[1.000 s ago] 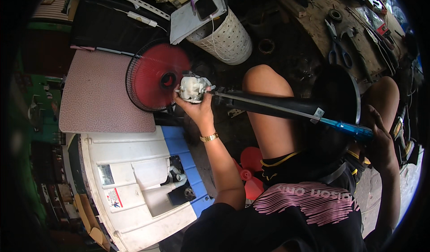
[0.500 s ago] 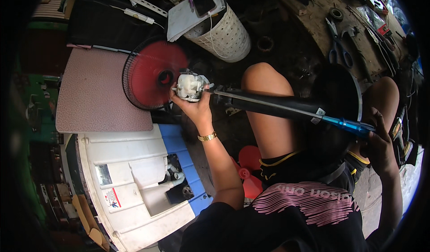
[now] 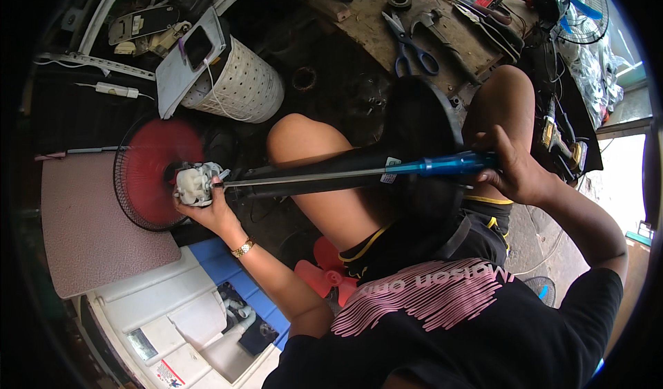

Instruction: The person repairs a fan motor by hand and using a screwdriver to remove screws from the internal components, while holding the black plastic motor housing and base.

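The bench extends along the top; its near edge slants down toward the right knee. Close inside that edge lie the scissors, with the hammer alongside and the tape farther in. Between this edge and the perforated bin, a strip of dark floor carries a ring. At left, the red fan overlaps the right edge of the pink board; the casing adjoins the board's lower edge. Room for movement runs across the lap, where the black stand lies over the left thigh.

The left hand is clamped around the white motor at the stand's far end, beyond the board's right edge and overlapping the fan in view. The right hand is curled about the handle end of the screwdriver, whose shaft runs alongside the stand to the motor; whether its tip is seated cannot be told.
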Demonstrator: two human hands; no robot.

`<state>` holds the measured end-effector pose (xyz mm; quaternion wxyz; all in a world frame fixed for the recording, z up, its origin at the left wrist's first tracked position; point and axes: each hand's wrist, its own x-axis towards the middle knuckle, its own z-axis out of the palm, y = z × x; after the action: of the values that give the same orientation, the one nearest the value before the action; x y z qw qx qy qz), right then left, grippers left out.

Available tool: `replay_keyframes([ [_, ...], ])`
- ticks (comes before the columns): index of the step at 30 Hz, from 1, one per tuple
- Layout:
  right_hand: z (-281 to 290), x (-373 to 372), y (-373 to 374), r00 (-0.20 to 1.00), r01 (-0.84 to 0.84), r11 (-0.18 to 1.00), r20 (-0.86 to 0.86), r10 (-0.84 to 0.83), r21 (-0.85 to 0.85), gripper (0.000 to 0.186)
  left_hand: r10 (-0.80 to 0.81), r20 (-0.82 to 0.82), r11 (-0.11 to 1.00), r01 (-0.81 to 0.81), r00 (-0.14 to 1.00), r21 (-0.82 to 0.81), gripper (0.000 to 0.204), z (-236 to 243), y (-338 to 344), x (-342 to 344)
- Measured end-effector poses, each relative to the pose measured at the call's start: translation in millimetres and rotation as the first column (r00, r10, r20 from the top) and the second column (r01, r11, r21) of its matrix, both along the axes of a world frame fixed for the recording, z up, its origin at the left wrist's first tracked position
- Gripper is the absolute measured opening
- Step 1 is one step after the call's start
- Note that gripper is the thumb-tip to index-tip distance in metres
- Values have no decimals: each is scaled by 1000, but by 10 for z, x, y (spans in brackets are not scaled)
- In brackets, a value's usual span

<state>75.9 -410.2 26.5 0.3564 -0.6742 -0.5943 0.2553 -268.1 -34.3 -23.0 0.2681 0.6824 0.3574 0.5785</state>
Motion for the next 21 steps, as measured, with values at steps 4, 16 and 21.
replay_keyframes([
  [4,97,13,145,713,43,869,-594,-373,-493,48,44,-77,999,-42,996,33,74,79,-72,52],
  [16,-5,-164,86,424,209,933,-832,-358,-295,31,9,18,999,-8,1000,-48,79,108,-94,45],
  [21,-372,-207,12,936,352,914,-82,-343,200,35,29,-5,999,-30,1000,-41,80,121,-138,50],
])
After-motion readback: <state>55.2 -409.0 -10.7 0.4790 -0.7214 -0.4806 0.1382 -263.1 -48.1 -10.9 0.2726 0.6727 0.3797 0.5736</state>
